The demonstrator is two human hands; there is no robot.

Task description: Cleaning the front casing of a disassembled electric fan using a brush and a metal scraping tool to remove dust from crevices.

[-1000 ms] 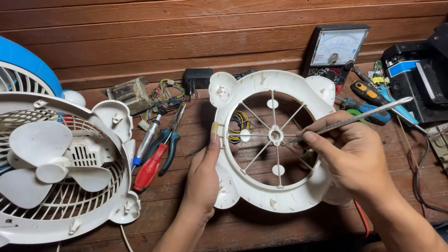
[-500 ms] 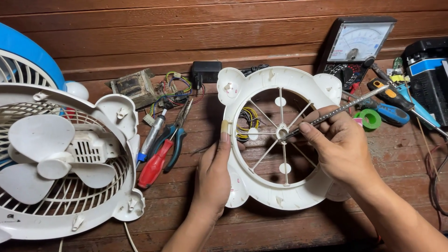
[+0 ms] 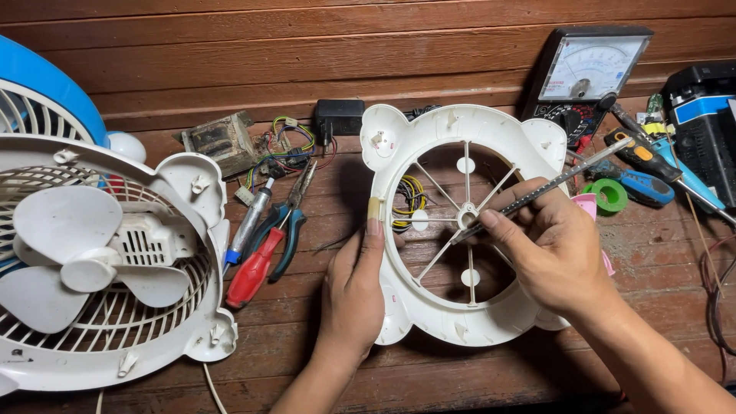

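R hand [image 3: 556, 257] pinched a thin metal screwdriver [image 3: 537, 192] betw thumb + fingers, tip down at the centre hub [image 3: 468, 220] of the white fan frame [image 3: 452, 314]; shaft ran up-right, prob angled so the hand stayed clear of the spokes. L hand [image 3: 354, 295] lay flat against the frame's left rim, fingers pressed together, one fingertip hooked on the edge, apparently steadying it vs the tool's push. Frame sat mid-bench on the wooden table [image 3: 322, 368], near edge close to the person.

Around it: yellow/black wire bundle [image 3: 406, 201] visible thru the frame opening. Left of the frame, red-handled screwdriver [image 3: 257, 264] + blue-grip pliers [image 3: 287, 230] lying side by side. Far left, white fan w/ blades and grille [image 3: 84, 268]. Far side: black adapter [image 3: 340, 116], small transformer w/ loose wires [image 3: 222, 138]. Right: analog multimeter [image 3: 586, 77] propped against the wall, green tape roll [image 3: 609, 195], blue-handled tools [image 3: 652, 172].

Spokes crowded the hub; nothing else blocked the tip.
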